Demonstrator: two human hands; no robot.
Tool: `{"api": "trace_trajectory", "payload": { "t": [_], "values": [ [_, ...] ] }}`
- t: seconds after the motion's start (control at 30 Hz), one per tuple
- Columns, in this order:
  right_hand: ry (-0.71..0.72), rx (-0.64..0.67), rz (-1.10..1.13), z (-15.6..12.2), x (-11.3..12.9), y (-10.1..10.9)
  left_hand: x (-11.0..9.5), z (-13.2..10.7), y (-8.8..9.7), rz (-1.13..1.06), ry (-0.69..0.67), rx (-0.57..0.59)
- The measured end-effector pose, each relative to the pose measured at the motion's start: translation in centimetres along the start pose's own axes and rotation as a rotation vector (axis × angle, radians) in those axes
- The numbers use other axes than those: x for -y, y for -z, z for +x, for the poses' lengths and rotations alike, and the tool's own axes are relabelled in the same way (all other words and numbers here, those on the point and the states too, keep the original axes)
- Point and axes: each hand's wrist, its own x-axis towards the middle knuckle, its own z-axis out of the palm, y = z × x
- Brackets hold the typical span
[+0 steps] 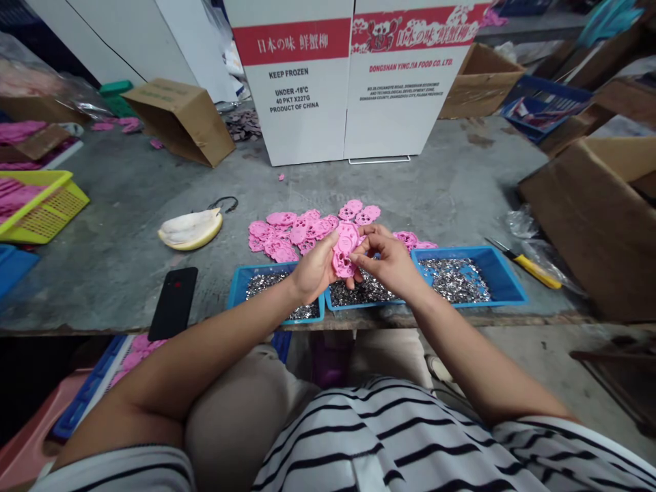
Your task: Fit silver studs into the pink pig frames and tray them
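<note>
Okay, our left hand's (318, 269) fingers pinch the flat pink elongated plastic-looking piece (348, 238) by its edge; our right hand's (388, 258) fingers bunch at its lower end, can't tell what they're gripping. Probably light and slightly bendy, so we'd hold the rim, off the cutouts. Long axis points roughly away from us, cutout end nearest. It's held up near the middle blue rectangular tray (354, 307), matching pink pieces (279, 237) on the grey surface (461, 184) beyond.

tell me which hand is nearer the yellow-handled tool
Right. The right hand is left of the yellow-handled tool, with a blue tray between them; the left hand is farther left, holding a pink piece.
</note>
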Motion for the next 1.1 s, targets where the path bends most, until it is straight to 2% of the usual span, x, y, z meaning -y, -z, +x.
{"api": "trace_trajectory", "payload": {
  "t": [0.1,0.2,0.27,0.33,0.4,0.5,0.57,0.67,1.1],
  "values": [
    [0.016,-0.021,-0.004,-0.1,-0.4,-0.4,0.1,0.0,0.1,0.002,0.013,0.009],
    [0.024,-0.072,0.097,-0.1,-1.2,-0.6,0.0,0.1,0.1,0.004,0.013,0.017],
    [-0.018,-0.124,0.199,0.2,-2.1,-0.6,-0.1,0.1,0.2,-0.002,-0.004,0.023],
    [-0.111,-0.135,0.155,0.4,-3.1,-0.5,-0.2,0.2,0.3,-0.013,-0.020,0.021],
    [-0.154,0.013,-0.153,0.4,-3.6,-0.5,-0.3,0.2,0.5,-0.021,-0.020,0.006],
    [-0.094,0.350,-0.788,0.1,-3.4,-0.7,-0.4,0.3,0.6,-0.034,-0.019,-0.040],
    [-0.055,0.474,-1.012,-0.2,-3.0,-1.0,-0.4,0.3,0.5,-0.047,-0.014,-0.066],
    [-0.047,0.556,-1.078,-0.4,-2.6,-1.1,-0.5,0.3,0.4,-0.056,0.004,-0.083],
    [-0.159,0.575,-1.112,-0.4,-2.2,-0.3,-0.7,0.3,0.5,-0.059,-0.029,-0.119]
  ]
}}
